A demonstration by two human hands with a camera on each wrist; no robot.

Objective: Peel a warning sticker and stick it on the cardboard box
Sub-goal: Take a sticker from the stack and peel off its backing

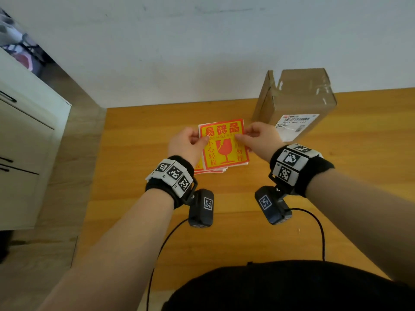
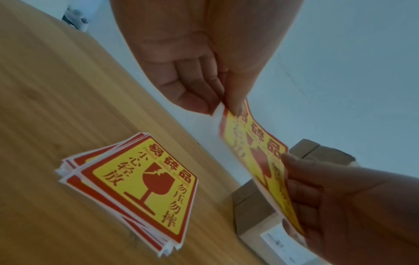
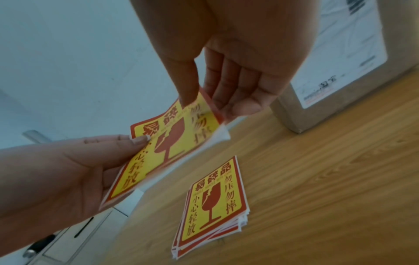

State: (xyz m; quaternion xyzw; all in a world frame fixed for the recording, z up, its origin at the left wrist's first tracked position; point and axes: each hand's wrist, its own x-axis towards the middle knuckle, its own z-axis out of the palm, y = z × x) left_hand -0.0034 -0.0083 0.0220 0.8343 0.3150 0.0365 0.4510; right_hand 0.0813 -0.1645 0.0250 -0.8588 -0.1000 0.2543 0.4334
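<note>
A yellow-and-red warning sticker (image 1: 224, 144) on its white backing is held up over the wooden table between both hands. My left hand (image 1: 197, 140) pinches its left edge, thumb on the printed face. My right hand (image 1: 244, 134) pinches the upper right corner. In the right wrist view the sticker's (image 3: 163, 143) corner is lifted off the white backing (image 3: 219, 136) at my right hand (image 3: 204, 100). A stack of the same stickers (image 1: 211, 170) lies on the table beneath. The cardboard box (image 1: 296, 102), with a white shipping label, stands at the back right.
The wooden table (image 1: 247, 221) ends at a white wall behind. A white drawer cabinet (image 1: 22, 142) stands on the floor to the left. Black cables (image 1: 318, 232) run from the wrist cameras over the near table.
</note>
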